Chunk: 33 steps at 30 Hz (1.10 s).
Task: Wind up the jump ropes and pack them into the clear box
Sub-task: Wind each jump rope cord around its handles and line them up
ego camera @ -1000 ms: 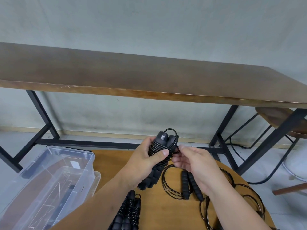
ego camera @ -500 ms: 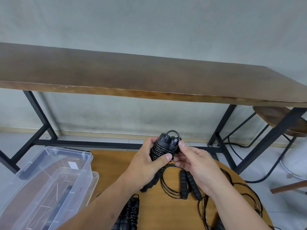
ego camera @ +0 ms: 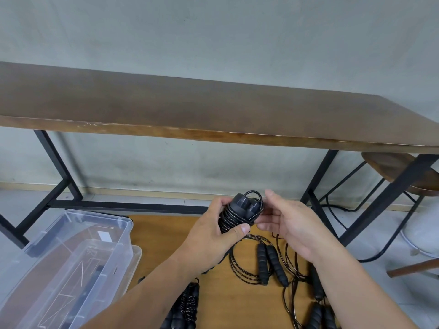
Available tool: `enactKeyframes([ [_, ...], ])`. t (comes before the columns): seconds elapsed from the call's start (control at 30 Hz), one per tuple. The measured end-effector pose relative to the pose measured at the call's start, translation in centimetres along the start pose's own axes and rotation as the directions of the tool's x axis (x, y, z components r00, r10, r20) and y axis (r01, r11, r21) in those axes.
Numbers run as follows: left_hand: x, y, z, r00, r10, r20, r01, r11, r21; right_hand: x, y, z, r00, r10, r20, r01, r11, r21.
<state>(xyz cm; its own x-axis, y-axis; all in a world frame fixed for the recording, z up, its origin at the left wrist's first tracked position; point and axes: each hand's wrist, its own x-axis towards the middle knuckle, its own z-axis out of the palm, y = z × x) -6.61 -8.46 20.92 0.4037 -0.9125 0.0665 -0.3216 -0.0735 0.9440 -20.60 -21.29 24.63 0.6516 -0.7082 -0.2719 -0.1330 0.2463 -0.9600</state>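
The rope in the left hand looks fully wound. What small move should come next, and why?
Probably carry the wound jump rope leftward to the clear box. The left hand grips it with the cord coiled tight round the handles, the right hand is open beside it, and the box stands open at the left.

Long wooden bench (ego camera: 190, 110) against grey wall (ego camera: 213, 32)

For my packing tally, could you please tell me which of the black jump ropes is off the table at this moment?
The wound black jump rope gripped in the left hand; the other ropes lie on the round wooden table.
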Motion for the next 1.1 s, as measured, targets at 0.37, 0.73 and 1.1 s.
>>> enactKeyframes([
  [0.37, 0.2, 0.3, 0.4, 0.996, 0.084, -0.029, -0.076, 0.978, 0.193, -0.3, -1.6, 1.0, 0.979, -0.17, -0.108, 0.125, 0.935, -0.332],
  [0.73, 0.4, 0.6, 0.3, 0.985, 0.169, -0.021, -0.156, 0.945, 0.287, 0.4, -2.8, 1.7, 0.956, -0.187, -0.226, 0.144, 0.971, -0.192],
  [1.1, 0.5, 0.8, -0.1, 0.998, 0.065, -0.004, -0.065, 0.997, 0.043, -1.3, -2.3, 1.2, 0.878, -0.47, -0.085, 0.385, 0.802, -0.456],
])
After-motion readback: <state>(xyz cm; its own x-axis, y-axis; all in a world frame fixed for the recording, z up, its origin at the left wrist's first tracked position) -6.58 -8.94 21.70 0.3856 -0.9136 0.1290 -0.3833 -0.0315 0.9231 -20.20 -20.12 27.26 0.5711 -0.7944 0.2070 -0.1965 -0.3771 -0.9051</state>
